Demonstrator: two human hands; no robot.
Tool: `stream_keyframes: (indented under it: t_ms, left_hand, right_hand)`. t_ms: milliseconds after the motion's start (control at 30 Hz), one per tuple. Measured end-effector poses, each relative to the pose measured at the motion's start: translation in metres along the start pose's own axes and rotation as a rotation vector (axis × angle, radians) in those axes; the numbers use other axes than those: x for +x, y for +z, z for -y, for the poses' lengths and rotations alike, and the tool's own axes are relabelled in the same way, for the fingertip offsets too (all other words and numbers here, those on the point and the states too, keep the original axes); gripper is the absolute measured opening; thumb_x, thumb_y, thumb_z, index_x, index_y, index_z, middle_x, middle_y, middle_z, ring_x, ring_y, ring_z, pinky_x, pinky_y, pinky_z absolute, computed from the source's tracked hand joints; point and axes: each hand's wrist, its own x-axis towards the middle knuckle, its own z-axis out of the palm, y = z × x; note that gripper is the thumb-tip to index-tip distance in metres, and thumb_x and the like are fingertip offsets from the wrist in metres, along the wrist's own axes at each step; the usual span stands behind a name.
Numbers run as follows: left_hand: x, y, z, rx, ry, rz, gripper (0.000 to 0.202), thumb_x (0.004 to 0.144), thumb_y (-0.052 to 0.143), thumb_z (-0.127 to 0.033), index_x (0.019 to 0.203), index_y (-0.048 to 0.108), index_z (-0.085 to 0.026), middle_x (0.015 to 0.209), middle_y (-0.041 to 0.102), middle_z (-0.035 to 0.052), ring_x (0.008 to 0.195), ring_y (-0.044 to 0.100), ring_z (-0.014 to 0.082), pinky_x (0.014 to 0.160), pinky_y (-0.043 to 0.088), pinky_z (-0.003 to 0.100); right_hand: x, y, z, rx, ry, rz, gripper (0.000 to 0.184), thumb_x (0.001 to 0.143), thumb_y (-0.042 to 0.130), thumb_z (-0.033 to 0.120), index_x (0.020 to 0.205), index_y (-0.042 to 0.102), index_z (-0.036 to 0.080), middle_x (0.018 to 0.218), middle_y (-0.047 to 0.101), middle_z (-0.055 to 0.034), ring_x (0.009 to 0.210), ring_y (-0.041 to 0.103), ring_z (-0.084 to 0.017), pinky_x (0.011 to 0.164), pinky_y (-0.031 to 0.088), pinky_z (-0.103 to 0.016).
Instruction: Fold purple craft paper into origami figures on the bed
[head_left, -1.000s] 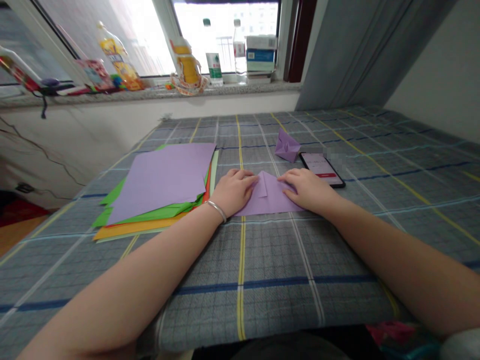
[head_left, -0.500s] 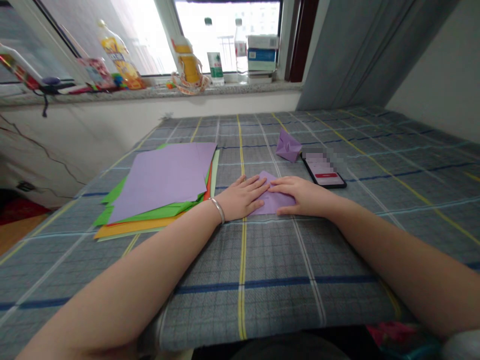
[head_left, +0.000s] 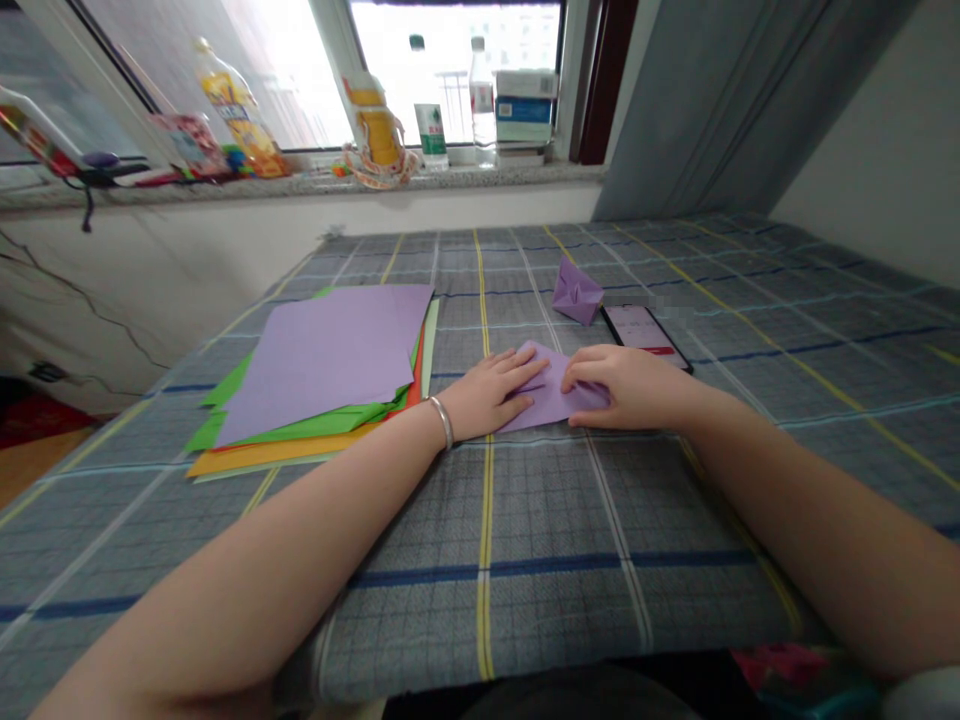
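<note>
A folded piece of purple paper [head_left: 553, 398] lies on the checked cloth in front of me, creased and roughly triangular. My left hand [head_left: 495, 393] rests flat over its left side, fingers stretched out and pressing it down. At the right corner, my right hand [head_left: 628, 388] curls its fingers and thumb around the paper; part of that corner is hidden under the palm. Just beyond stands a folded purple paper shape [head_left: 577, 293] with raised points. A phone [head_left: 645, 332] with a lit screen lies behind my right hand, which partly covers it.
To the left is a stack of coloured sheets, a purple sheet [head_left: 330, 350] on top and green [head_left: 225, 425] and orange [head_left: 247, 460] below. Bottles, a yellow cup [head_left: 379, 130] and boxes [head_left: 523, 115] line the windowsill. A grey curtain [head_left: 720, 110] hangs at the right.
My right hand has shifted right along the paper, its fingers now more curled, and covers the phone's lower edge. The paper's right side has moved slightly right. My left hand stays nearly in place.
</note>
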Motion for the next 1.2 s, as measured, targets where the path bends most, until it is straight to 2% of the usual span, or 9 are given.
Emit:
stream_keyframes:
  t_ms: [100, 200, 333, 467, 600, 733, 833, 1067, 1200]
  left_hand:
    - [0.001, 0.000, 0.001, -0.004, -0.009, 0.035, 0.051, 0.098, 0.038, -0.033, 0.147, 0.032, -0.019, 0.156, 0.023, 0.0124, 0.145, 0.022, 0.0259, 0.116, 0.021, 0.049]
    - [0.000, 0.001, 0.001, 0.044, 0.047, 0.054, 0.046, 0.099, 0.034, -0.032, 0.144, 0.037, -0.022, 0.157, 0.022, 0.0101, 0.145, 0.019, 0.0264, 0.115, 0.019, 0.051]
    - [-0.002, 0.002, 0.001, 0.122, 0.070, 0.030, 0.050, 0.096, 0.041, -0.041, 0.143, 0.041, -0.022, 0.155, 0.030, 0.0097, 0.144, 0.020, 0.0320, 0.113, 0.020, 0.056]
    - [-0.002, 0.000, -0.002, 0.178, 0.167, -0.057, 0.050, 0.094, 0.044, -0.042, 0.138, 0.048, -0.018, 0.146, 0.045, 0.0101, 0.136, 0.035, 0.0297, 0.112, 0.027, 0.048]
    - [-0.003, -0.006, -0.007, 0.182, 0.226, -0.063, 0.041, 0.096, 0.042, -0.038, 0.129, 0.056, -0.019, 0.130, 0.058, 0.0091, 0.115, 0.052, 0.0254, 0.101, 0.039, 0.043]
    - [-0.004, -0.011, -0.010, 0.130, 0.228, -0.070, 0.040, 0.095, 0.045, -0.045, 0.121, 0.063, -0.020, 0.119, 0.062, 0.0088, 0.106, 0.055, 0.0236, 0.096, 0.042, 0.040]
    - [-0.004, -0.013, -0.011, 0.047, 0.210, -0.075, 0.043, 0.091, 0.052, -0.050, 0.116, 0.065, -0.019, 0.116, 0.063, 0.0088, 0.105, 0.056, 0.0233, 0.096, 0.043, 0.039]
    - [-0.001, -0.016, -0.018, -0.042, 0.064, -0.034, 0.038, 0.083, 0.065, -0.044, 0.113, 0.067, -0.020, 0.116, 0.066, 0.0073, 0.108, 0.059, 0.0224, 0.097, 0.042, 0.037]
    - [0.000, -0.019, -0.018, -0.096, 0.073, -0.002, 0.035, 0.082, 0.068, -0.041, 0.111, 0.068, -0.021, 0.118, 0.067, 0.0055, 0.111, 0.059, 0.0210, 0.099, 0.041, 0.036]
  right_hand:
    - [0.000, -0.002, 0.003, -0.031, -0.027, 0.005, 0.027, 0.076, 0.068, 0.043, 0.095, 0.068, 0.023, 0.098, 0.067, -0.0052, 0.091, 0.063, -0.023, 0.079, 0.049, -0.036]
    - [0.000, -0.001, 0.008, -0.011, -0.064, 0.030, 0.024, 0.076, 0.069, 0.038, 0.095, 0.069, 0.023, 0.098, 0.068, -0.0050, 0.094, 0.063, -0.023, 0.082, 0.048, -0.036]
    - [0.000, 0.002, 0.009, 0.008, -0.072, 0.041, 0.021, 0.075, 0.072, 0.033, 0.093, 0.071, 0.023, 0.099, 0.069, -0.0054, 0.095, 0.063, -0.023, 0.084, 0.048, -0.036]
    - [0.001, 0.001, 0.008, 0.027, -0.053, 0.072, 0.022, 0.075, 0.071, 0.035, 0.093, 0.072, 0.022, 0.098, 0.069, -0.0060, 0.093, 0.063, -0.022, 0.084, 0.048, -0.035]
    - [0.002, 0.000, 0.008, 0.060, -0.021, 0.124, 0.019, 0.081, 0.065, 0.035, 0.092, 0.072, 0.021, 0.097, 0.068, -0.0059, 0.087, 0.064, -0.020, 0.080, 0.048, -0.032]
    - [0.002, 0.000, 0.008, 0.093, -0.042, 0.151, 0.018, 0.088, 0.055, 0.024, 0.088, 0.072, 0.019, 0.092, 0.069, -0.0055, 0.083, 0.064, -0.017, 0.077, 0.048, -0.029]
    - [0.003, 0.001, 0.008, 0.085, -0.054, 0.146, 0.020, 0.090, 0.053, 0.025, 0.086, 0.071, 0.018, 0.091, 0.071, -0.0064, 0.084, 0.065, -0.018, 0.077, 0.047, -0.029]
    - [0.003, 0.003, 0.007, 0.048, -0.027, 0.144, 0.018, 0.089, 0.056, 0.026, 0.087, 0.073, 0.019, 0.093, 0.071, -0.0052, 0.085, 0.065, -0.018, 0.076, 0.047, -0.027]
    - [0.003, 0.003, 0.007, 0.051, -0.019, 0.145, 0.017, 0.088, 0.057, 0.025, 0.087, 0.073, 0.020, 0.093, 0.071, -0.0046, 0.085, 0.065, -0.017, 0.075, 0.047, -0.026]
